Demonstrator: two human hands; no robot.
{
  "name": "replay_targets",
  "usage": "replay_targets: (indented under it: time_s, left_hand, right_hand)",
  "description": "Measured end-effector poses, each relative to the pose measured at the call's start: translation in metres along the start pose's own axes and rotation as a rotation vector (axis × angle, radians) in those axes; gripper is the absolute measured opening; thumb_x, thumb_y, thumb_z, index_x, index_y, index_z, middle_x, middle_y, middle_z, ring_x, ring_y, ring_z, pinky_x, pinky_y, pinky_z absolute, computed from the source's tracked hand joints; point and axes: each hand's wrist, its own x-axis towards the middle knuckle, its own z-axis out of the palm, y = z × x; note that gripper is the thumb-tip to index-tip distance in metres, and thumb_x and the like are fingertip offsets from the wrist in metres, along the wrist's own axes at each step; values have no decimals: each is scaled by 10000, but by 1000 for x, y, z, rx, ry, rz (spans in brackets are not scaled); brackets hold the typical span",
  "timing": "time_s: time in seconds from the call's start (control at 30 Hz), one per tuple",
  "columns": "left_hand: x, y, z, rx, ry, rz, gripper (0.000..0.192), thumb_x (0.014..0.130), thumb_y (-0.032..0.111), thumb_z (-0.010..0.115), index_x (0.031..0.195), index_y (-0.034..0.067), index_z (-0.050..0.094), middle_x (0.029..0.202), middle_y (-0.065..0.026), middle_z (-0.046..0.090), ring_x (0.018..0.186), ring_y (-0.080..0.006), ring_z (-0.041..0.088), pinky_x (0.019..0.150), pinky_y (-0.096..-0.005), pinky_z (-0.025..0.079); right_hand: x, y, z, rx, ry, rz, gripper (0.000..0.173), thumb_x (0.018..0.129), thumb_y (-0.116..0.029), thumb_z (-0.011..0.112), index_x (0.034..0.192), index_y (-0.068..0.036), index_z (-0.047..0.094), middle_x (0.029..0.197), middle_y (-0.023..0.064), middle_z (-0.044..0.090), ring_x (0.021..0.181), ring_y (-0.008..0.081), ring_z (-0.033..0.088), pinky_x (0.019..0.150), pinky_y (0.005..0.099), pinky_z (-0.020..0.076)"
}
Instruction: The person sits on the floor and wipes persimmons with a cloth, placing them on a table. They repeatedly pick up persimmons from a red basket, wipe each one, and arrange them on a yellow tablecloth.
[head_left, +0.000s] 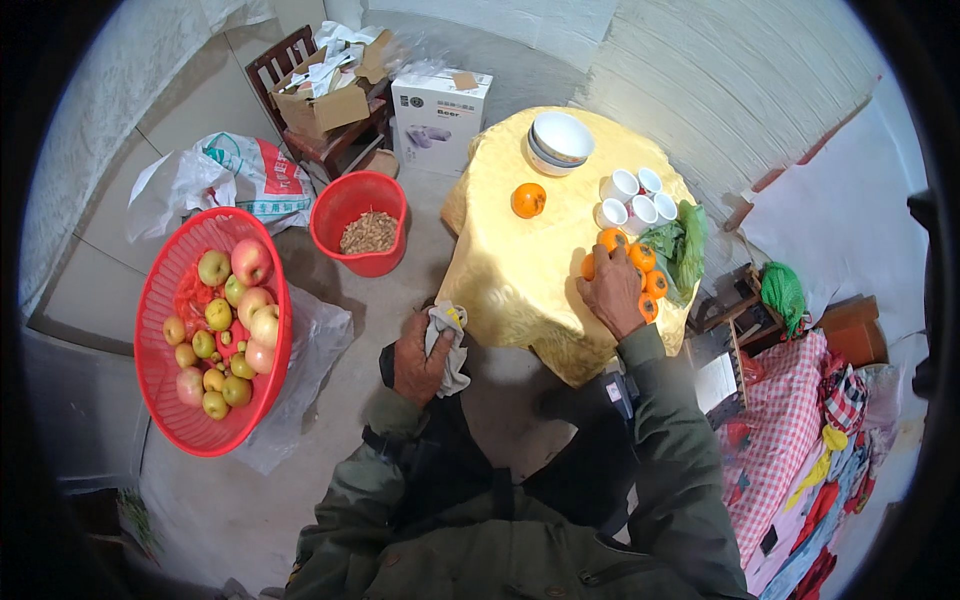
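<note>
My left hand (421, 360) grips a crumpled light grey cloth (451, 352) above my lap, left of the round table. The table wears a yellow patterned tablecloth (517, 277). On its right side my right hand (613, 292) reaches down onto a cluster of orange persimmons (642, 256), fingertips on the fruit. Whether it grips one of them is hidden by the back of the hand. A single persimmon (529, 200) sits apart, nearer the stacked bowls (562, 139). Several white cups (641, 214) stand behind the cluster, and a green plastic bag (686, 247) lies beside it.
At the left are a red plastic basket (274, 375) of apples and other fruit, and a red bucket (360, 259) with small tan pieces inside. A wooden chair (281, 64) carrying an open carton (341, 111) and a white box (439, 127) stand behind. Checked fabric (780, 420) lies at the right.
</note>
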Motion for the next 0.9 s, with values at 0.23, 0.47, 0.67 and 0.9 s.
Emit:
replay_targets:
  time_s: [0.23,0.47,0.67,0.9]
  left_hand:
    - [2,-3,-6,-58,44,-54,357,1026,139,654,1354,2,612,1085,-136,742,985,-214,715,871,-356,557]
    - [0,-16,-10,-137,56,-92,356,1027,145,654,1350,-1,614,1073,-115,743,957,-185,697,865,-341,556]
    - [-3,-26,-12,-139,51,-71,400,1069,228,599,1371,-33,565,1050,-123,732,923,-175,708,831,-340,584]
    - [-7,-33,-17,-247,85,-77,508,1090,335,539,1423,-49,534,1150,-150,712,935,-196,706,851,-340,586]
  right_hand:
    - [42,14,32,-231,-87,-63,313,778,-136,793,1010,-2,631,1064,240,615,1000,413,643,771,487,574]
    - [45,8,18,-127,-142,-48,539,797,-375,874,1151,-25,669,1079,201,631,969,400,653,766,511,558]
    - [52,-8,8,-168,-113,-66,623,773,-529,871,1118,-50,673,1032,175,643,929,385,673,710,485,561]
    - [90,-34,25,-14,67,-140,672,816,-524,839,1252,-44,661,1152,208,670,979,393,684,739,484,566]
